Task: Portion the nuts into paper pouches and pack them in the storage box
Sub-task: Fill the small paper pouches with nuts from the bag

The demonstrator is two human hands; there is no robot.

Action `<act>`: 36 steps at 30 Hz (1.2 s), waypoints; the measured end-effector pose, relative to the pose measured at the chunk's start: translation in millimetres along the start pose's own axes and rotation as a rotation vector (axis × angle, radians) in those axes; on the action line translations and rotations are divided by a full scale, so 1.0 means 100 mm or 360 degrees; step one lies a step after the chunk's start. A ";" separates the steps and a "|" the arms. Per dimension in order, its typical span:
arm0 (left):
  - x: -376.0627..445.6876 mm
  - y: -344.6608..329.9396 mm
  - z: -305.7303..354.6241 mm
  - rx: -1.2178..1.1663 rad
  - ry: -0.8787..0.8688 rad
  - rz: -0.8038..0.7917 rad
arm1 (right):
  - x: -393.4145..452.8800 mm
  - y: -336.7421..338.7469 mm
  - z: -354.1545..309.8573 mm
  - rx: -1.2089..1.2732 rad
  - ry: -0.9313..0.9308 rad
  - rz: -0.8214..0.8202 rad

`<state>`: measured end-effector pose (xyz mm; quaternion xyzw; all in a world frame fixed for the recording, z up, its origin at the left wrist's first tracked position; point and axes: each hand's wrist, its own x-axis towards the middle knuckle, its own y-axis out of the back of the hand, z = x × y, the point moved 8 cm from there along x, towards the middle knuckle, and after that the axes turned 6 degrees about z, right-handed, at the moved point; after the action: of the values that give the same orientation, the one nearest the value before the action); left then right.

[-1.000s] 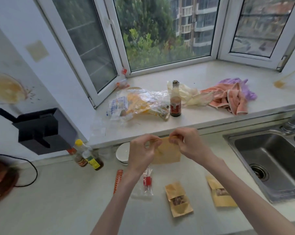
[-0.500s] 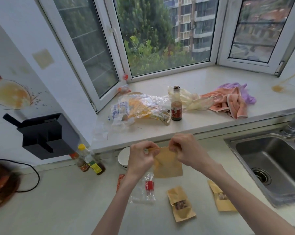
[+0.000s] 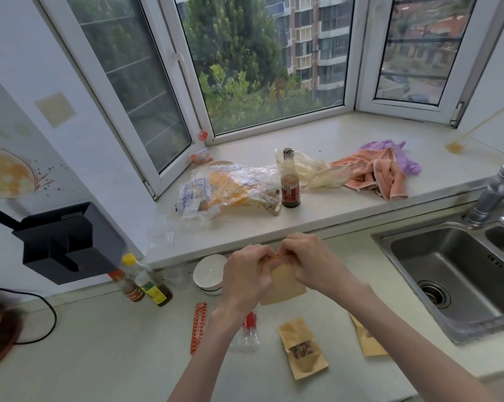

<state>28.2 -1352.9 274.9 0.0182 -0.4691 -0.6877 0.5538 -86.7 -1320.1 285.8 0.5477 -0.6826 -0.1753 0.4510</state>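
Pinching the top edge of a paper pouch, both hands meet above the counter — left hand and right hand nearly touching at the knuckles, fingers curled tight on the pouch mouth. Pouch hangs down from that grip, long axis roughly vertical, body below and slightly toward the person from the fingertips. Both hands equally near; neither leads.

Whether the mouth is being pulled open or pressed closed cannot be told, since the fingers cover it. Nuts inside this pouch not visible either.

On the counter, nearer the person: a filled pouch with a window showing brown nuts, lying flat, long axis running away from the viewer. A second pouch lies right of it, partly hidden under the right forearm. Clear plastic bag with red print sits left of the filled pouch, beside a red strip. White bowl just behind the left hand.

No storage box in view. Judgement: portioning stage, packing not yet begun. Next move likely turns on the seam between the two thumbs — any pull or press acts across the pouch top, crosswise to its hanging axis
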 end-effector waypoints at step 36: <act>-1.54 -1.10 -1.24 -0.0772 0.1421 -0.0319 | -2.30 -1.62 1.31 0.1269 -0.1581 -0.0517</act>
<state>72.9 -1315.9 55.9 0.2258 -0.0101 -0.7515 0.6198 -98.5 -1200.0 -0.6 0.6228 -0.7309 -0.2067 -0.1877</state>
